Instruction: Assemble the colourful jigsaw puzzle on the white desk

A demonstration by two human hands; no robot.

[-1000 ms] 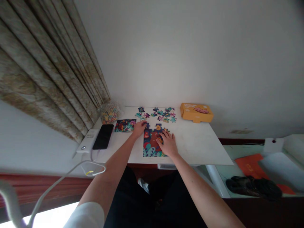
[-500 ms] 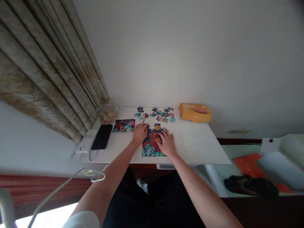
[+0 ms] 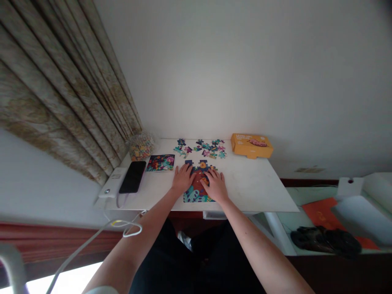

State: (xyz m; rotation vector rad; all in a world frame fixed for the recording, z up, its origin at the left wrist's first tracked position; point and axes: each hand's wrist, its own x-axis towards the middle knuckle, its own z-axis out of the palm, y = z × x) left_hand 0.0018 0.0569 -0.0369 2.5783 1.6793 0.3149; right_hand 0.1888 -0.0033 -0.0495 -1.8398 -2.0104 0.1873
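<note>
No writing is legible on the orange box (image 3: 251, 145), and both the left hand (image 3: 183, 178) and right hand (image 3: 215, 184) lie open, palms down, on the part-built puzzle (image 3: 198, 188) at the bench's (image 3: 257, 183) near edge.

Left hand (image 3: 183, 179) lies flat, palm down, fingers spread; right hand (image 3: 215, 184) just beside it, likewise flat.

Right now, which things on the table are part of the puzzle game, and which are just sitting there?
Part of the puzzle:
left hand and right hand, flat on the half-built puzzle
loose pieces
picture card
orange box

Just sitting there:
black phone
white cable
clear bag of colourful bits
curtain
</note>
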